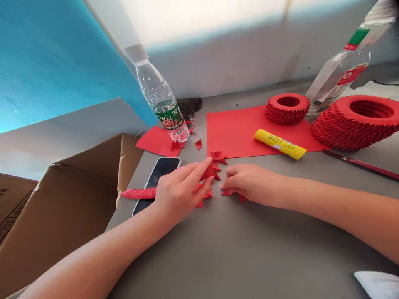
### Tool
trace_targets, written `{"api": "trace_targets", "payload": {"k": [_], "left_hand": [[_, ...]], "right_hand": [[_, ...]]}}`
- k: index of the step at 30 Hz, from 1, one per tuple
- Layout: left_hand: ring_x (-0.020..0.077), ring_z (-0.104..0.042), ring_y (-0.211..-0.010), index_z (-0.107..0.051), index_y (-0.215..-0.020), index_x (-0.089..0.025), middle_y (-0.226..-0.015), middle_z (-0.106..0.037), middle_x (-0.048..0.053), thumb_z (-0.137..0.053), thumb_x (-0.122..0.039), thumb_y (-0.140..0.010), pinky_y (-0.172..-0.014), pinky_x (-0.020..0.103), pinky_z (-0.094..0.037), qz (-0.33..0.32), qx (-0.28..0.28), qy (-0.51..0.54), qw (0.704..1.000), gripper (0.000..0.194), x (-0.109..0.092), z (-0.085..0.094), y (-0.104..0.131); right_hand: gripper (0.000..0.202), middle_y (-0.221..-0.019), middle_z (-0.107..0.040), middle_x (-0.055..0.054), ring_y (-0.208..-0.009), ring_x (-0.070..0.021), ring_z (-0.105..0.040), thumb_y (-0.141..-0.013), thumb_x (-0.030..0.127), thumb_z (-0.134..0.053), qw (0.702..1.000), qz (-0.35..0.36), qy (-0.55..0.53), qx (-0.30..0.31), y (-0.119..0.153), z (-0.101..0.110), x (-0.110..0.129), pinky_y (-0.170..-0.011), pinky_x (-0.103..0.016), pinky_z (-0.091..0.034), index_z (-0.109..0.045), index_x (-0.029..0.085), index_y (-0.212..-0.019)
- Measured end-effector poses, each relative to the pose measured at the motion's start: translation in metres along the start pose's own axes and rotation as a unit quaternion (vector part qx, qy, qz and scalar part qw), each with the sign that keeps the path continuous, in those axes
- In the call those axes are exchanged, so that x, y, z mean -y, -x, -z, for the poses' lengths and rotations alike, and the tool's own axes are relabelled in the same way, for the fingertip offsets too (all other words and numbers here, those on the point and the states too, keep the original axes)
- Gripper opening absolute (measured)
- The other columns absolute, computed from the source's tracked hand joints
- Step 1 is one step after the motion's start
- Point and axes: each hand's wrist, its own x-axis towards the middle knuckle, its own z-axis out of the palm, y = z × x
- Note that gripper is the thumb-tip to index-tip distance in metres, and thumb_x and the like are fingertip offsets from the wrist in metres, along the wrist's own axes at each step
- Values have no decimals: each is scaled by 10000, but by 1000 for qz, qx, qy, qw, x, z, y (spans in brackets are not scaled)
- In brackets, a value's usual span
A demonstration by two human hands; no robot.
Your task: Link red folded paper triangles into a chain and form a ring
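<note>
My left hand (176,191) is closed around a tapering chain of folded red paper pieces (140,193). Its thin, ridged end sticks out to the left over a phone, while red paper at the other end shows between thumb and fingers. Just to the right, my right hand (249,182) has its fingers bent together at the tabletop, pinching a small folded red paper piece (227,192); the fingers partly hide it. More folded triangular pieces (218,158) lie beyond and beneath my left hand.
A phone (160,168), a water bottle (166,104) and red paper (237,128) lie or stand on the grey table. A yellow glue stick (280,144), two red paper rings (288,112), a glass bottle (341,79) and a dark red pen-like tool (364,164) are rightward. Cardboard boxes (68,216) stand left.
</note>
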Motion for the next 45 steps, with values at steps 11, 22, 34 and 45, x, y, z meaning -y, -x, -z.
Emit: {"api": "trace_targets", "payload": {"k": [11, 22, 34, 45], "left_hand": [[95, -610, -698, -565, -1057, -157, -840, -670, 24, -610, -176, -746, -627, 167, -460, -29, -10, 2, 1000, 315, -2, 5, -3], [84, -607, -692, -569, -1029, -143, -834, -661, 26, -642, -157, -720, -650, 154, -477, -40, -37, 10, 998, 318, -3, 8, -4], [88, -601, -716, -555, -1073, -129, -867, -656, 39, -659, -144, -703, -668, 163, -480, -42, -35, 23, 998, 384, -4, 8, -3], [107, -619, -722, -542, -1101, -165, -870, -664, 29, -618, -148, -735, -647, 181, -493, -45, -36, 27, 998, 374, -5, 8, -4]], "right_hand": [[150, -784, -577, -29, -644, -127, -532, -692, 78, -528, 998, -48, 24, 15, 8, 16, 5, -503, -216, -337, -580, 181, -788], [116, -737, -650, 4, -675, -124, -595, -745, 299, -545, 922, -129, -361, -58, 9, 44, 12, -564, -235, -455, -608, 204, -766], [106, -821, -656, 27, -788, -135, -616, -767, 195, -523, 915, -76, -348, -188, 8, 27, 24, -678, -261, -494, -569, 247, -848], [105, -780, -664, 17, -723, -137, -616, -774, 256, -519, 918, -100, -318, -215, 7, 27, 26, -632, -260, -491, -616, 234, -809]]}}
